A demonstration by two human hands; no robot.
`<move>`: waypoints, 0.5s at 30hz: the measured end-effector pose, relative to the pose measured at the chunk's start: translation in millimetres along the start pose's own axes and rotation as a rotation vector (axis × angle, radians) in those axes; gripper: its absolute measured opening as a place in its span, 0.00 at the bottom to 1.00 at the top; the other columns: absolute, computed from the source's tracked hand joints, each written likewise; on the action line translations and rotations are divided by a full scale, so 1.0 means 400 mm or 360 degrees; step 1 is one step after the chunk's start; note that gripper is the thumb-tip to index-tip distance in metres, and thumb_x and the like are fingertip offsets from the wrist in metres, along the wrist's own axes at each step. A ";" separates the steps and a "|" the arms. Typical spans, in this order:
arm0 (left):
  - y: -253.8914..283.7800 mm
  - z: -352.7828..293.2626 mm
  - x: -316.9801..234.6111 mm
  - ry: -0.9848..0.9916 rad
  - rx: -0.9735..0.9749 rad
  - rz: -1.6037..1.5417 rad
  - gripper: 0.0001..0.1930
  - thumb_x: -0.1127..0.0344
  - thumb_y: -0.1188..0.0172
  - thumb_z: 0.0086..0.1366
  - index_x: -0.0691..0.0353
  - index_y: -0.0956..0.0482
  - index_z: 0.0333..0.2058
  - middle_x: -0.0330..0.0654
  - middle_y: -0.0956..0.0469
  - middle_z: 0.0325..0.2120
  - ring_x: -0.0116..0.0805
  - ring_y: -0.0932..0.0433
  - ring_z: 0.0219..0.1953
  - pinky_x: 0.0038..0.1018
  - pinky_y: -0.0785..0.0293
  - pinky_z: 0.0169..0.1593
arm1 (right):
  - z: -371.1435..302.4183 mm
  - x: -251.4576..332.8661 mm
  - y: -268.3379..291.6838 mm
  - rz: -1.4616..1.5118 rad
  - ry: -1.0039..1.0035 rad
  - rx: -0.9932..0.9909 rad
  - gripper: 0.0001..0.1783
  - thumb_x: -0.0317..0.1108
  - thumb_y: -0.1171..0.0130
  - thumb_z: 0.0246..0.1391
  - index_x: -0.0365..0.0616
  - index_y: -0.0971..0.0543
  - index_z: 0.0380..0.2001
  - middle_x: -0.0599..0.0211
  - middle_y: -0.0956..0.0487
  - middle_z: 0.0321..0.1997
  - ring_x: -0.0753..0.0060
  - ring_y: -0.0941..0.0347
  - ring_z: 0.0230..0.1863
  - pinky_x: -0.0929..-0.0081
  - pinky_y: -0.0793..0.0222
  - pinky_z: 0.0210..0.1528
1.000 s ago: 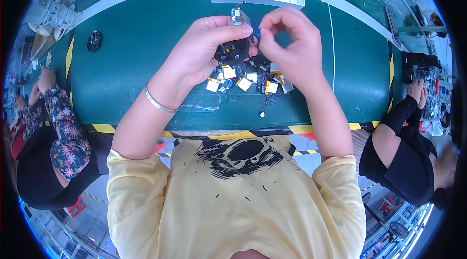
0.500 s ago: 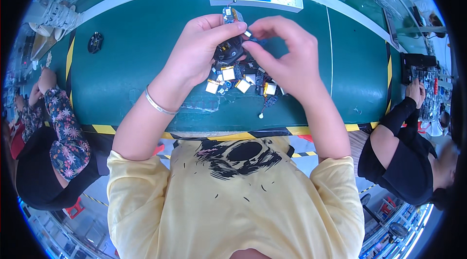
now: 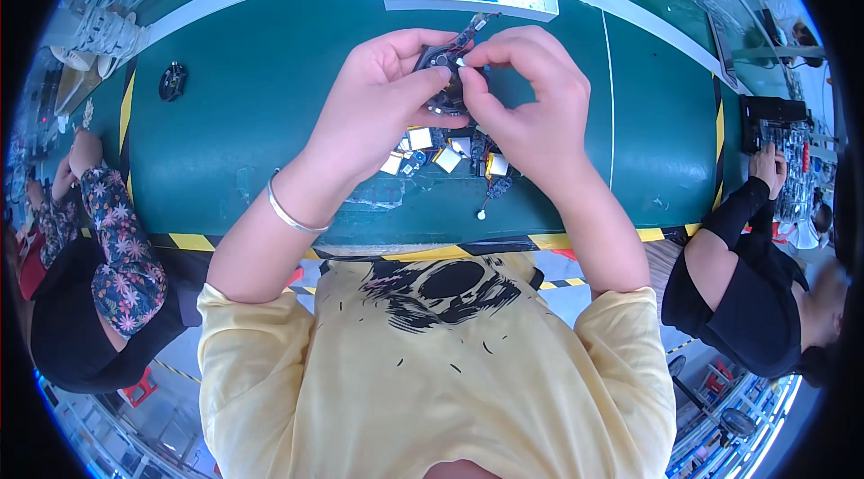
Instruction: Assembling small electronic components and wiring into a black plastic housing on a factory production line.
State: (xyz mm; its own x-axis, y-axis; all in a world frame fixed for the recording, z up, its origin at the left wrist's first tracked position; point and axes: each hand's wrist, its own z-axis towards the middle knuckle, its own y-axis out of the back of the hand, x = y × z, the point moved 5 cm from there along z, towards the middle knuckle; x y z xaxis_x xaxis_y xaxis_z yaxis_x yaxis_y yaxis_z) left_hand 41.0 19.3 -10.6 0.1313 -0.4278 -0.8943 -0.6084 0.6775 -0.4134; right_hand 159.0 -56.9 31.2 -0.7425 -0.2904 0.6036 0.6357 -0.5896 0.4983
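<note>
My left hand (image 3: 382,88) is closed around a round black electronic housing (image 3: 438,106), thumb across its face. A narrow dark circuit strip (image 3: 469,32) sticks up from the housing's far side. With thumb and forefinger pinched, my right hand (image 3: 540,97) grips a small white piece (image 3: 461,62) at the housing's right edge; its exact kind is too small to tell. Beneath both hands, on the green table, lies a pile of circuit boards and flat silver battery cells (image 3: 447,158). Fingers hide part of the housing.
A white tray (image 3: 472,5) of small blue parts stands beyond my hands. Another round black housing (image 3: 174,80) lies at the left of the green table (image 3: 261,137). Yellow-black tape (image 3: 423,253) runs along the near edge. People sit at both sides.
The housing has turned in my left hand, and its circuit strip now points up and to the right. My right fingers have stayed close to it, pinching the white piece.
</note>
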 end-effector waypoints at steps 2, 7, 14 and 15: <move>-0.007 -0.006 -0.005 -0.0031 0.0014 -0.0024 0.17 0.77 0.51 0.65 0.70 0.30 0.52 0.44 0.21 0.41 0.30 0.19 0.40 0.28 0.16 0.39 | -0.002 0.008 0.001 -0.0067 0.0136 -0.0065 0.08 0.22 0.35 0.37 0.41 0.22 0.25 0.65 0.23 0.28 0.64 0.25 0.31 0.72 0.28 0.32; -0.023 -0.020 -0.011 -0.0193 -0.0006 -0.0023 0.16 0.77 0.50 0.65 0.71 0.31 0.52 0.43 0.22 0.41 0.28 0.20 0.41 0.28 0.17 0.42 | -0.004 0.018 0.001 -0.0096 0.0274 -0.0161 0.09 0.21 0.35 0.36 0.41 0.22 0.26 0.64 0.24 0.28 0.64 0.25 0.31 0.72 0.29 0.31; -0.042 -0.039 -0.013 -0.0320 -0.0048 0.0000 0.16 0.81 0.51 0.64 0.73 0.32 0.52 0.44 0.22 0.41 0.25 0.22 0.40 0.22 0.20 0.42 | -0.004 0.013 -0.002 -0.0082 0.0258 -0.0143 0.08 0.21 0.35 0.38 0.41 0.22 0.25 0.63 0.24 0.28 0.65 0.25 0.30 0.75 0.28 0.31; -0.043 -0.042 -0.015 -0.0395 -0.0089 0.0115 0.16 0.82 0.51 0.63 0.73 0.31 0.51 0.44 0.22 0.41 0.24 0.22 0.40 0.20 0.21 0.41 | -0.005 -0.005 -0.004 0.0085 0.0097 -0.0079 0.08 0.21 0.35 0.40 0.41 0.22 0.27 0.64 0.24 0.29 0.68 0.25 0.31 0.76 0.28 0.32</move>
State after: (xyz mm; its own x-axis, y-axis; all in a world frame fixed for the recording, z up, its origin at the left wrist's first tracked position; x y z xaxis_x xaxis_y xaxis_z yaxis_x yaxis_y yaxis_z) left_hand 37.4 0.2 4.8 0.2699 -0.2149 -0.9386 -0.6645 0.6639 -0.3430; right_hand 159.1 -56.7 27.9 -0.7205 -0.3669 0.5885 0.6644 -0.6085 0.4341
